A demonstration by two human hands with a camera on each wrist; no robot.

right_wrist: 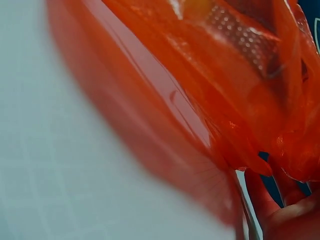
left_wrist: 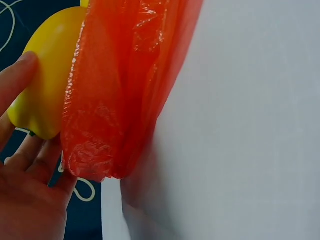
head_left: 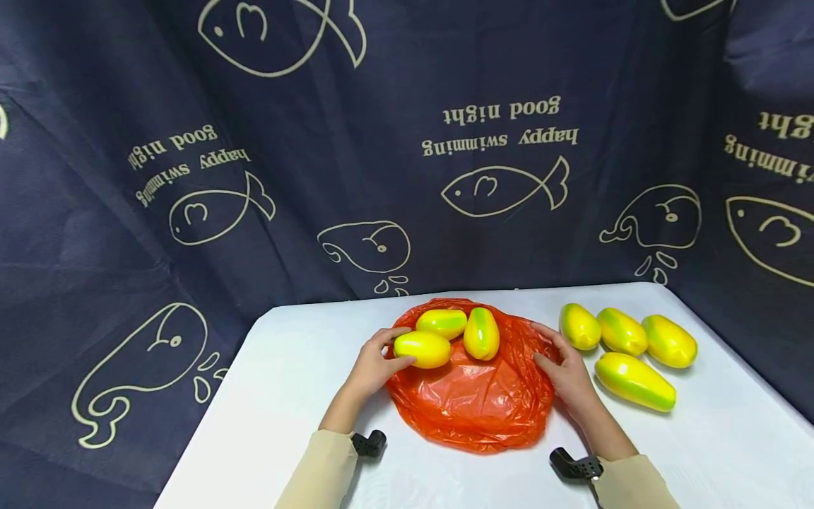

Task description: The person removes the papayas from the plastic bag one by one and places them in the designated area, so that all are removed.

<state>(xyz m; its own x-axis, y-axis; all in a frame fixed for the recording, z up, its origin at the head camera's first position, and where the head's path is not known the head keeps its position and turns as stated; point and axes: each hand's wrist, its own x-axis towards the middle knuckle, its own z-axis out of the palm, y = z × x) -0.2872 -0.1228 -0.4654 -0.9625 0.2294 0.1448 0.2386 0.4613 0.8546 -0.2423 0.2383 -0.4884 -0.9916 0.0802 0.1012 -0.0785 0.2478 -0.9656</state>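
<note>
While the left hand (head_left: 372, 364) grips one yellow fruit (head_left: 422, 350), the right hand (head_left: 566, 371) touches the red bag (head_left: 473, 403)

Because the film looks thin and loose, the left hand would do well to guide its fruit without dragging the rim, and with a gentle hold, as the smooth skin may slip. That hand is partly curled, thumb on the near side and fingers on the far side, at the bag's left edge. The right hand is at the opposite edge, thumb and fingers apart; whether it pinches the film I cannot tell.

One bag shows. Three fruits are at it: the held one, a crosswise fruit (head_left: 441, 323) behind, and a lengthwise fruit (head_left: 481, 334) to the right. Four more lie on the white table (head_left: 273, 417): a row of three (head_left: 622, 331) and a nearer fruit (head_left: 636, 382), seven altogether.
</note>
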